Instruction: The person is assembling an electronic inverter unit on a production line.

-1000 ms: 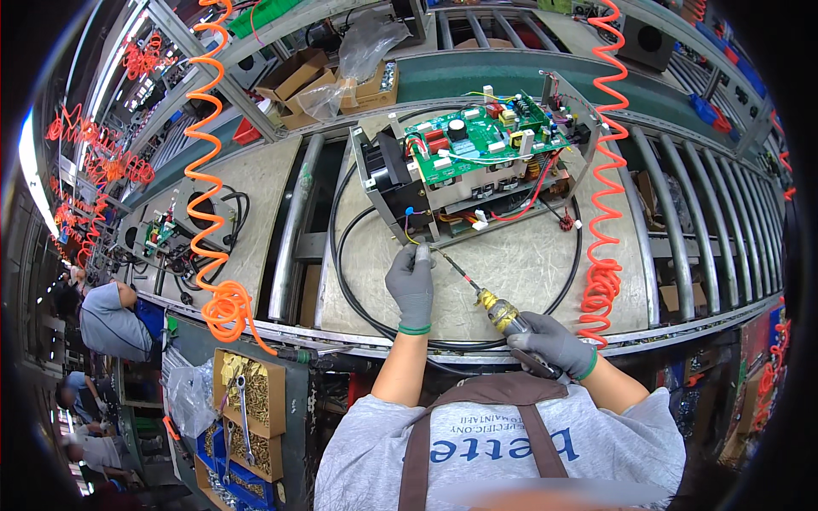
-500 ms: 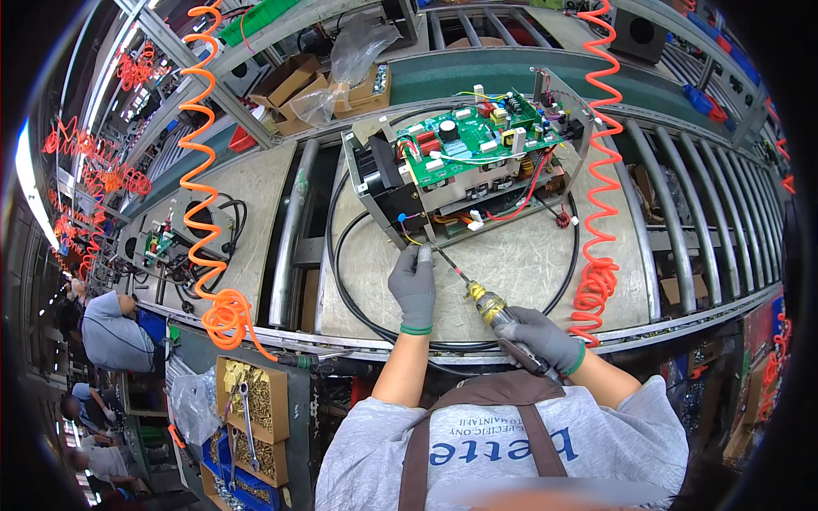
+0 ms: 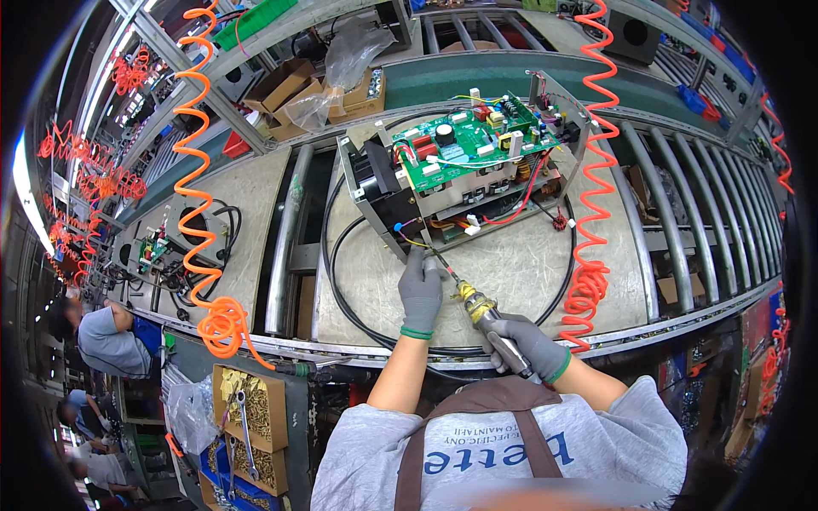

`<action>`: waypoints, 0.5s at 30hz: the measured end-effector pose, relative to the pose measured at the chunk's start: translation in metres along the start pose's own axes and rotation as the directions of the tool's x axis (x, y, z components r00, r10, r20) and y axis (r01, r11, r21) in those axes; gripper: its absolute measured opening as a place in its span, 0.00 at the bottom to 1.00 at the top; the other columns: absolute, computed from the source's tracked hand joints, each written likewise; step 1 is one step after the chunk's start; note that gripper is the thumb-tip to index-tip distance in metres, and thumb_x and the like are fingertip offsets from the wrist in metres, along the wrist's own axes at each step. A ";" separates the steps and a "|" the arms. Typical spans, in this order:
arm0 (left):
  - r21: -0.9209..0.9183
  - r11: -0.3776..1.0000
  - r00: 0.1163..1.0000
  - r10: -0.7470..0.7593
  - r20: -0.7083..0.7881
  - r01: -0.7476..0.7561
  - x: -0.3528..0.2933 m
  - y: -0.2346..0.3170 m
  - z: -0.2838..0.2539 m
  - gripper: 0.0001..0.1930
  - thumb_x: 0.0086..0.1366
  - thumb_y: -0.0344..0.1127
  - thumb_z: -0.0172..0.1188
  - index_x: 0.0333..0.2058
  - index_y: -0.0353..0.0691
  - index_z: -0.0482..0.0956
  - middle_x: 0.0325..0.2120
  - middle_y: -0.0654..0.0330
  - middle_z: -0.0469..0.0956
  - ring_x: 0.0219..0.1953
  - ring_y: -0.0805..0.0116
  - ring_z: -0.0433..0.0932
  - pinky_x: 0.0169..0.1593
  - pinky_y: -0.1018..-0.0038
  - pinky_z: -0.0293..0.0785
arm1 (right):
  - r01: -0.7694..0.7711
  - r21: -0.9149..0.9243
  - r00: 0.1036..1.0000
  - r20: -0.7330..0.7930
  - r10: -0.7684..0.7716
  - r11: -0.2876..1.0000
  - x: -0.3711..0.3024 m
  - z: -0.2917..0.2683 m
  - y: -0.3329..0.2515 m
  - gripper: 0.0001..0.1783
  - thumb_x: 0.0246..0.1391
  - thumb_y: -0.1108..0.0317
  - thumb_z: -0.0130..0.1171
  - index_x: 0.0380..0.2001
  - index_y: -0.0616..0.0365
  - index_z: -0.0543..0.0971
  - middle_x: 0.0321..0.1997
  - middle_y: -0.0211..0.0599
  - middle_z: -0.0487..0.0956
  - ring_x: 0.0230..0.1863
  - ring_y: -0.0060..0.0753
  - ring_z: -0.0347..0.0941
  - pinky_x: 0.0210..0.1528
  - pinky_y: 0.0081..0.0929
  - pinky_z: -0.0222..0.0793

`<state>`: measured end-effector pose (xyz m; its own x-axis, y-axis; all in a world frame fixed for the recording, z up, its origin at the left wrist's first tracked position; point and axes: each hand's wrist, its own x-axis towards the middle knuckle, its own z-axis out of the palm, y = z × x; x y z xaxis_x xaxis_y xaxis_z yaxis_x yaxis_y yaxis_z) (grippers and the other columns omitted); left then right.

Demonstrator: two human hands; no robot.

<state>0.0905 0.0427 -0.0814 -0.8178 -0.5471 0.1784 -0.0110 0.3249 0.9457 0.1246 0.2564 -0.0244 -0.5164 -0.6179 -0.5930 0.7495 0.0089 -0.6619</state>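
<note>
In my right hand, closed round its body, is a power screwdriver with yellow wrapping near its front. Its long bit slants up and left to the lower front corner of a metal chassis. At that corner, the gloved fingertips of my left hand are pinched together beside the bit tip; what they hold is too small to make out. A thin yellow wire with a blue terminal runs close to these fingers. On top of the chassis lies a green circuit board, with a black fan at the left end.
A black cable loops round the chassis on the metal worktop. Orange coiled hoses hang on both sides. Rollers lie to the right. Boxes of brass-coloured screws with wrenches stand lower left. Another person sits farther left.
The screwdriver's body and my right hand have swung slightly left, so the tool stands steeper. My left hand has shifted a little right and stays at the chassis corner.
</note>
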 end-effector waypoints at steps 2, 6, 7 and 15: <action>0.026 0.999 0.989 -0.030 0.148 0.026 0.002 -0.008 -0.003 0.22 0.64 0.31 0.48 0.58 0.36 0.69 0.29 0.50 0.81 0.27 0.67 0.82 0.33 0.73 0.75 | -0.051 0.106 0.999 0.008 0.050 0.993 0.007 0.002 0.011 0.19 0.56 0.51 0.53 0.36 0.58 0.72 0.25 0.33 0.75 0.18 0.26 0.71 0.21 0.23 0.70; 0.011 0.994 0.945 -0.109 0.308 0.111 0.017 -0.015 -0.019 0.24 0.63 0.32 0.48 0.59 0.37 0.67 0.25 0.51 0.81 0.27 0.64 0.82 0.34 0.72 0.75 | -0.003 0.232 1.000 0.029 -0.004 0.973 0.005 0.016 0.019 0.23 0.56 0.47 0.52 0.37 0.59 0.73 0.24 0.33 0.75 0.18 0.27 0.72 0.21 0.23 0.69; 0.047 0.994 0.936 -0.106 0.336 0.096 0.020 -0.017 -0.021 0.24 0.63 0.33 0.48 0.59 0.39 0.68 0.24 0.52 0.81 0.28 0.63 0.82 0.35 0.71 0.75 | 0.031 0.163 0.999 0.013 -0.034 0.986 0.005 0.021 0.017 0.24 0.56 0.46 0.54 0.36 0.59 0.73 0.24 0.33 0.75 0.19 0.26 0.72 0.21 0.23 0.69; 0.223 0.975 0.867 -0.103 0.487 -0.009 0.037 -0.017 -0.035 0.24 0.63 0.39 0.48 0.59 0.49 0.69 0.24 0.55 0.82 0.32 0.58 0.82 0.41 0.66 0.74 | 0.047 0.138 0.987 -0.160 -0.024 0.989 0.015 0.058 0.032 0.18 0.56 0.52 0.56 0.36 0.57 0.71 0.23 0.31 0.74 0.18 0.24 0.71 0.19 0.22 0.69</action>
<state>0.0807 -0.0102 -0.0814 -0.9884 -0.1323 -0.0751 -0.1314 0.4935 0.8598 0.1649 0.2020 -0.0282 -0.5938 -0.4843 -0.6425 0.7746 -0.1283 -0.6193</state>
